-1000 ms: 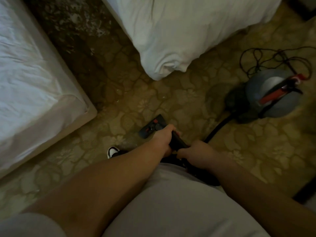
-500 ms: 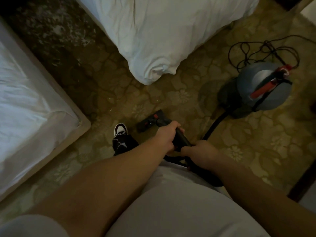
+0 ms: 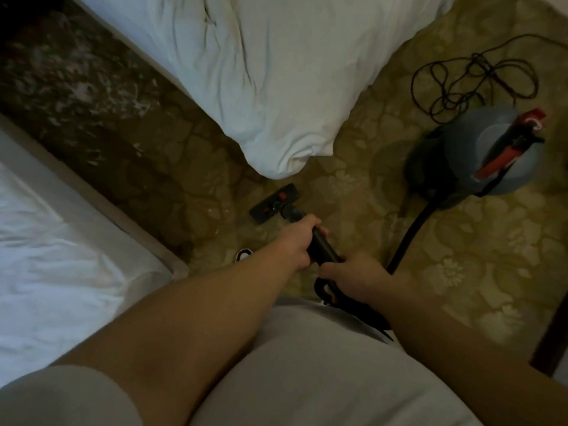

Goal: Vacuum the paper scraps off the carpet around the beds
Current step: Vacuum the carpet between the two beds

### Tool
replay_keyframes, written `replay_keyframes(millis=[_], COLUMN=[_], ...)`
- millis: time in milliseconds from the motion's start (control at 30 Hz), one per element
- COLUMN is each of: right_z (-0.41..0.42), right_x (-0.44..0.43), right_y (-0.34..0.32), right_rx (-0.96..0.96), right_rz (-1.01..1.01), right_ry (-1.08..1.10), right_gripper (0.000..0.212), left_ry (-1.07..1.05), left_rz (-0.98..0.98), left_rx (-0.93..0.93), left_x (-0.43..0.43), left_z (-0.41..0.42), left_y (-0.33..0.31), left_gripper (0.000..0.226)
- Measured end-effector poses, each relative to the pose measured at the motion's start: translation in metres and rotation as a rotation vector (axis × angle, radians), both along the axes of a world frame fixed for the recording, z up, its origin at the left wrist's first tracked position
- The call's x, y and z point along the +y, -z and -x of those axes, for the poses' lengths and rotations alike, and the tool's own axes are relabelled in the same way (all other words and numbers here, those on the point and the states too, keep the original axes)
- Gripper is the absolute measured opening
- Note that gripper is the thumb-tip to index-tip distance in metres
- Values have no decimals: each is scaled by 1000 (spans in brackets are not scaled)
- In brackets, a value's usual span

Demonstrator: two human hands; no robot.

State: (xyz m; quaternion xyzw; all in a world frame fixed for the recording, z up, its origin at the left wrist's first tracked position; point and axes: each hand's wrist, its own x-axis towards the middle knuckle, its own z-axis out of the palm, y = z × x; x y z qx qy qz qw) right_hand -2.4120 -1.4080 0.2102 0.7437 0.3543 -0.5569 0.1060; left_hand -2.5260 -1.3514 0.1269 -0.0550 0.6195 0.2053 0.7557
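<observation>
- centre frame: left hand [image 3: 296,241] and right hand [image 3: 353,276] both wrap the vacuum wand [image 3: 322,250], floor head [image 3: 274,203] on the carpet [image 3: 461,272].
- upper left: paper scraps [image 3: 92,96] litter the strip between the beds [image 3: 276,72], apparently unvacuumed.
- most of the job looks left to do.

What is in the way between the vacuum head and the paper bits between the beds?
Nothing visible. The vacuum head sits on bare carpet, and the paper bits lie farther up the aisle between the beds. The white duvet corner hangs close beside the head, not across the path.
</observation>
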Motion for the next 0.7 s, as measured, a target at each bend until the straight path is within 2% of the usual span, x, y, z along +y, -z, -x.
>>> replay_keyframes(millis=[233,433,700], right_z=[79,139,150], right_x=[50,82,82], right_y=[1,16,32], right_rx=[59,123,176], right_rz=[46,18,55], right_ry=[-104,-204,-389], right_gripper=[28,20,47], left_ry=[-81,-213,-334], left_rz=[31,32,14], left_rx=[29,147,232], left_x=[29,42,23], left_z=[93,164,174], left_y=[11,12,15], left_gripper=[10,12,11])
